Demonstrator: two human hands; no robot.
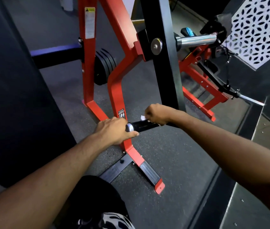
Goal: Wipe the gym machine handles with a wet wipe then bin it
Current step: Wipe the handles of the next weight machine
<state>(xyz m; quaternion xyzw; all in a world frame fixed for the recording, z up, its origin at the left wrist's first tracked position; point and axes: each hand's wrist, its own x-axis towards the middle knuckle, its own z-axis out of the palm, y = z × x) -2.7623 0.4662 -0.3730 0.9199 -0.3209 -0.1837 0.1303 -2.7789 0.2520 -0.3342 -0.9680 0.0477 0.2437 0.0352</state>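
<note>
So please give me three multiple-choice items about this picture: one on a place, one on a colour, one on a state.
1. Where is the wet wipe?
A. on the floor
B. in the right hand, on the handle
C. on the silver bar

2. What colour is the machine frame?
A. red
B. blue
C. green

3. What does the left hand do?
A. hangs idle
B. holds a bottle
C. grips the handle's capped end

Answers: 1 B, white wipe shows at the right hand's fingers on the handle; 2 A, the frame beams are red; 3 C, the left hand's fingers curl round the end.

Left hand (114,130) on handle (145,125) end, right hand (157,114) beside it, wipe (142,117) between
</note>
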